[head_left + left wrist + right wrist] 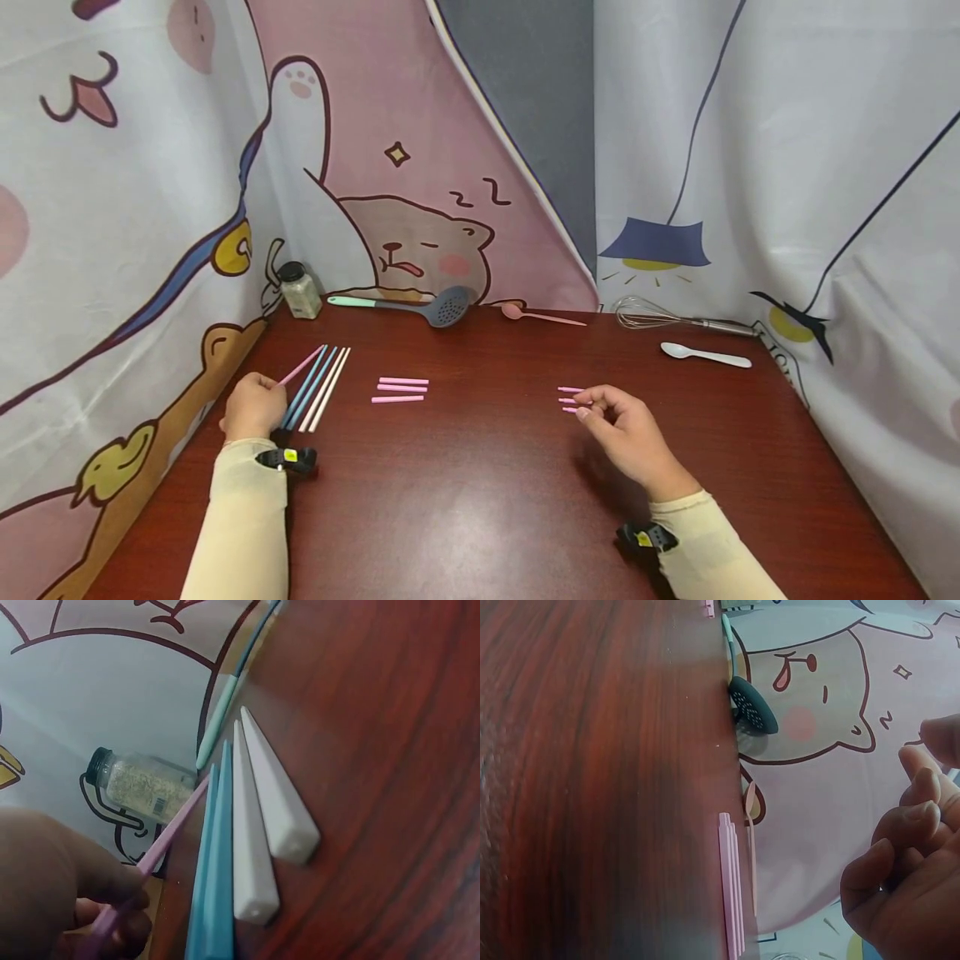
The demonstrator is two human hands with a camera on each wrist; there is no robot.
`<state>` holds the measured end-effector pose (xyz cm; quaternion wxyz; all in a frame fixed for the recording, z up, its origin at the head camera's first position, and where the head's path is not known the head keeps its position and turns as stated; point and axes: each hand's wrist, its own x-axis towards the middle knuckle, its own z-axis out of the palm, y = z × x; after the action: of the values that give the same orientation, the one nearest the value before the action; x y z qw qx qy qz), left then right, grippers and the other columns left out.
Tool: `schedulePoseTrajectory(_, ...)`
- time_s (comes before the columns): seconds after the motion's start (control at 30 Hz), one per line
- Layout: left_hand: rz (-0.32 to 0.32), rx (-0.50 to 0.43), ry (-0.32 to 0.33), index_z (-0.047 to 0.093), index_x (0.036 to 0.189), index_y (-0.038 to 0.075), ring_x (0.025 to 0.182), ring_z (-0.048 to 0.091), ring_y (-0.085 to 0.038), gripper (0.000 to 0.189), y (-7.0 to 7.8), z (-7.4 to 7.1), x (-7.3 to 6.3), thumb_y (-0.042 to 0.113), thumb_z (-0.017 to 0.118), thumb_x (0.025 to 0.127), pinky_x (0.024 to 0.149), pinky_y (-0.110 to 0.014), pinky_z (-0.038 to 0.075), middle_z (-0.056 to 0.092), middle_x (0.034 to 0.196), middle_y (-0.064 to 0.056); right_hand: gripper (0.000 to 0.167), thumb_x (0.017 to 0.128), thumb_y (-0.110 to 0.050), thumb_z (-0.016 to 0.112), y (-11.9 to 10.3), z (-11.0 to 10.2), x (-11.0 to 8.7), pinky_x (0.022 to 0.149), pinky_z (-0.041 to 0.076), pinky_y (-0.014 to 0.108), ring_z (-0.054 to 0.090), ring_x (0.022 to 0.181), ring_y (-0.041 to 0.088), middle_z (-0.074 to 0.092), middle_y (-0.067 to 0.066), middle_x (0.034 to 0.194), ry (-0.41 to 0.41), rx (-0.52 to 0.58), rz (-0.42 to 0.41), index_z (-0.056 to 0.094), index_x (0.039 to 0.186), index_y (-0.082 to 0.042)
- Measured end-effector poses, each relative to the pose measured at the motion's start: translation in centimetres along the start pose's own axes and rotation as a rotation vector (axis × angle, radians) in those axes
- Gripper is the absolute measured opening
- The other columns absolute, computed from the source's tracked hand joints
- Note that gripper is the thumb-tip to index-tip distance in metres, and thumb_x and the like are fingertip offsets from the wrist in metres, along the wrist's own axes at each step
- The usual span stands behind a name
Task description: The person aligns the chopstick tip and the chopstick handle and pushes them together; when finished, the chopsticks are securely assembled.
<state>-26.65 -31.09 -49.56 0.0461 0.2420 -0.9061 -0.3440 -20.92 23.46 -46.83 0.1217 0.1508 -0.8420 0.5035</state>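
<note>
My left hand pinches a pink chopstick between thumb and fingers at the left side of the table. Right beside it lie two blue chopsticks and then two white chopsticks, roughly parallel. Over on the right, my right hand hovers with loosely bent fingers and nothing in them, as the right wrist view shows. Three short pink sticks with narrower ends lie by its fingertips, partly covered by the hand in the head view. Three more short pink sticks lie at centre left.
Along the back stand or lie a dark-lidded jar, a slotted skimmer with a mint handle, a pink spoon and a whisk. A white spoon lies at the right. Printed curtains surround the dark red table.
</note>
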Motion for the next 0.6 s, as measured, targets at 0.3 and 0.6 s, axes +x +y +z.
schedulePoseTrajectory(0.3, -0.052, 0.096, -0.085, 0.064, 0.108, -0.003, 0.116, 0.058, -0.053, 0.028, 0.2, -0.7, -0.5, 0.021, 0.052, 0.098, 0.099, -0.08, 0.026, 0.066, 0.113, -0.031, 0.014, 0.097, -0.004, 0.072, 0.5, -0.4, 0.2, 0.056, 0.042, 0.025, 0.05, 0.067, 0.009, 0.058, 0.001, 0.08, -0.004, -0.036, 0.02, 0.072, 0.111, -0.002)
schedulePoseTrajectory(0.6, -0.031, 0.13, -0.121, 0.063, 0.107, -0.002, 0.116, 0.059, -0.053, 0.028, 0.2, -0.8, -0.5, 0.025, 0.057, 0.1, 0.103, -0.084, 0.022, 0.067, 0.111, -0.029, 0.014, 0.096, -0.005, 0.073, 2.2, -1.0, 0.7, 0.055, 0.041, 0.026, 0.048, 0.062, 0.008, 0.058, 0.002, 0.076, -0.014, -0.106, 0.096, 0.072, 0.108, 0.001)
